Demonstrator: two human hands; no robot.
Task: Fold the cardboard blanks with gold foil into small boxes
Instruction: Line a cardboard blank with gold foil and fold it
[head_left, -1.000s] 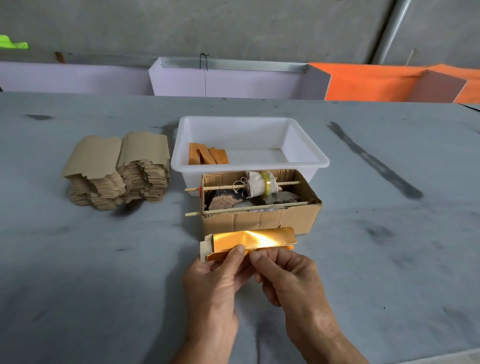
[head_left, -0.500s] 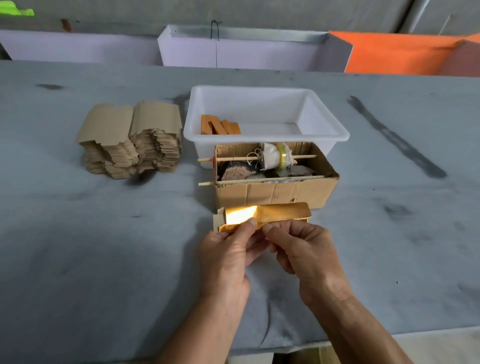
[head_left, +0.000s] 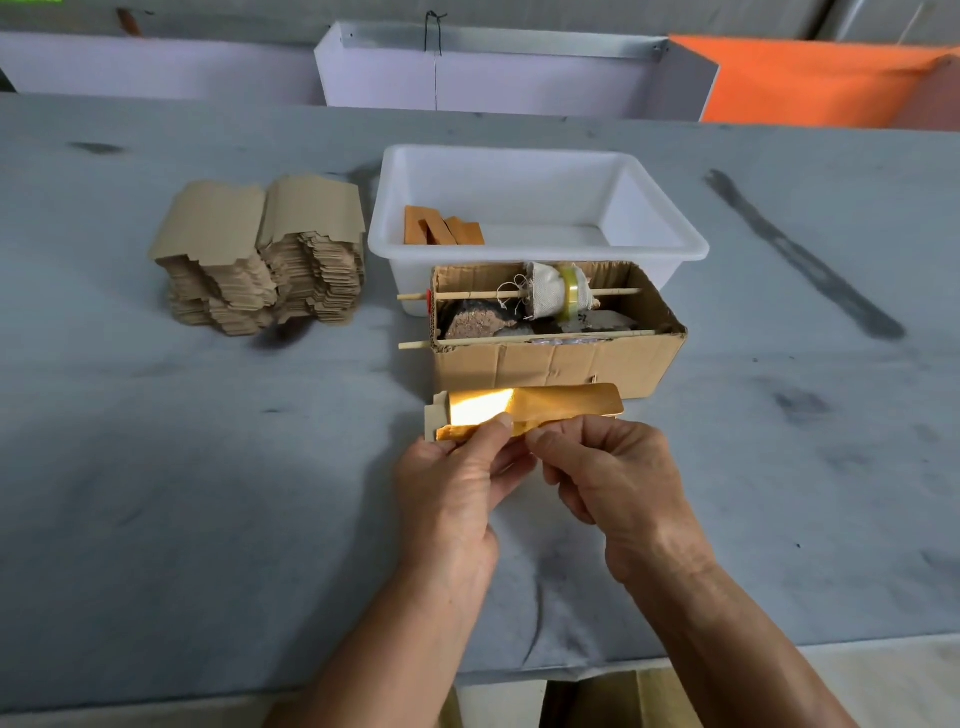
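Grey and smudged, the bench (head_left: 156, 493) runs wide under both hands. The left hand (head_left: 447, 499) and right hand (head_left: 618, 483) pinch 1 blank (head_left: 540, 408) between thumbs and fingers along its near edge, thumbs almost touching. The blank is held just above the bench, gold foil face toward the camera, its long axis running left to right; a plain tab sticks out past the left hand. Just beyond the hands sits a carton (head_left: 556, 358) crossed by 2 sticks. Behind that is a white tub (head_left: 649, 244) holding orange pieces (head_left: 441, 231). Far left of the hands stands a stack (head_left: 260, 260) of unfolded blanks.
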